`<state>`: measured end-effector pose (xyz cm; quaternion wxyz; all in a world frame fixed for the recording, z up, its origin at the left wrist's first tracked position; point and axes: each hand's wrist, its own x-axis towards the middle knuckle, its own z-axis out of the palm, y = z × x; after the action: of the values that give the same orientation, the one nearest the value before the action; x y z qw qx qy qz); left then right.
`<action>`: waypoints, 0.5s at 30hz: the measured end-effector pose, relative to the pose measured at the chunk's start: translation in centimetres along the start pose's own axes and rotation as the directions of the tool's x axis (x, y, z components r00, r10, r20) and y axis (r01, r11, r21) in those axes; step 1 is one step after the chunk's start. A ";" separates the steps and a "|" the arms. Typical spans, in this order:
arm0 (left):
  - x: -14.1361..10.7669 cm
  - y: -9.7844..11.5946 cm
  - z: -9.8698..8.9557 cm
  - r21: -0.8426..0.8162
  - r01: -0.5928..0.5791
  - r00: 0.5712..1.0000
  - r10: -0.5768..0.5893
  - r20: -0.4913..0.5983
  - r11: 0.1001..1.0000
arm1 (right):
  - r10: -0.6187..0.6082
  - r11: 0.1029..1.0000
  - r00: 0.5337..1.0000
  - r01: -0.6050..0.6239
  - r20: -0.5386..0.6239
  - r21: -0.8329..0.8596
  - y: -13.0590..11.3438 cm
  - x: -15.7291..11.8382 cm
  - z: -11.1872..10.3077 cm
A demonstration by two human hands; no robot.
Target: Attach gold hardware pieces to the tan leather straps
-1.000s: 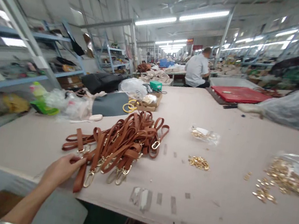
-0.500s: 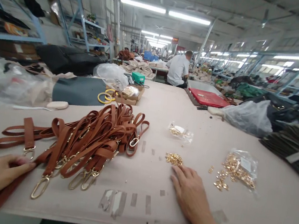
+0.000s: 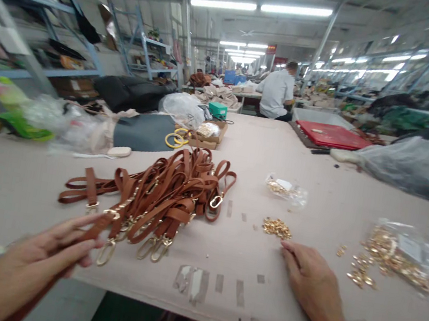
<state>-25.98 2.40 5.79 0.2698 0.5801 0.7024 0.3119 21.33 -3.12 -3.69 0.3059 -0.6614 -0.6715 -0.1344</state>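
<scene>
My left hand (image 3: 57, 252) is closed on a brown leather strap (image 3: 96, 228), which runs from its fingers toward the pile and back below my wrist. Beside it lies a heap of brown straps (image 3: 177, 192) with gold snap hooks (image 3: 162, 250) at its near side. At the right, my right hand (image 3: 312, 279) rests on the table with thumb and fingertips drawn together; whether something small sits between them is hidden. Its fingertips are just below a little pile of gold metal fittings (image 3: 277, 228).
A small bag of gold fittings (image 3: 285, 189) lies behind the pile. Farther right are loose fittings (image 3: 362, 272) and a larger plastic bag (image 3: 403, 253). Yellow rings (image 3: 176, 138), a box (image 3: 216, 138) and a red stack (image 3: 330, 135) stand farther back. A person (image 3: 276, 91) sits beyond.
The view has swung left. My left hand has raised the strap, turning its end toward the heap. My right hand's fingers have drawn together near the gold fittings.
</scene>
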 end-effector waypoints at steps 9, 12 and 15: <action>-7.2 7.8 9.4 -0.588 0.310 0.766 0.171 0.620 0.747 | 0.132 0.955 0.991 -0.132 0.020 0.264 -0.2 -0.8 -0.8; -8.1 8.6 12.5 -0.589 0.286 0.762 0.194 0.618 0.756 | 0.323 0.855 0.943 -0.329 0.086 0.401 -1.4 -1.4 -2.0; -8.9 9.3 15.3 -0.505 0.190 0.779 0.184 0.599 0.842 | 0.499 0.619 0.835 -0.531 0.233 0.578 -3.6 -2.6 -3.6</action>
<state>-7.03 -3.18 2.83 0.6400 0.5487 0.4561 0.2852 18.54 -7.59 -1.61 0.5149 -0.6898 -0.4663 0.2041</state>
